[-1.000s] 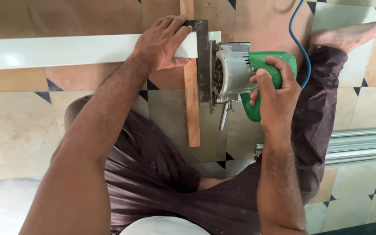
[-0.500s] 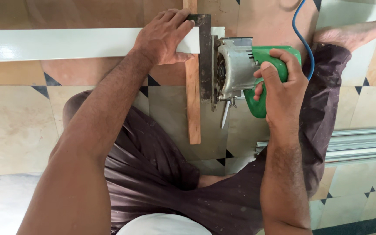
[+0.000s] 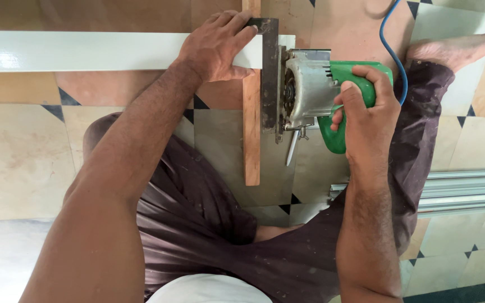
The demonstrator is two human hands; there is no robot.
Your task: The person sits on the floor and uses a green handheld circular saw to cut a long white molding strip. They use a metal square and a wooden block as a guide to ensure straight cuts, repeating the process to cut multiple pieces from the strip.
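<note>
- Head view: left hand lies flat, fingers spread, pressing a try square onto a long white strip that rests across a wooden batten on the tiled floor.
- Right hand is wrapped tight around the green handle of a small power saw, its base just beside the square's blade.
- Judgement: saw looks dense and nose-heavy; best held at the handle. Strip looks stiff, glossy and likely slippery, so press it close to the cut.
- Blue cord trails away.
</note>
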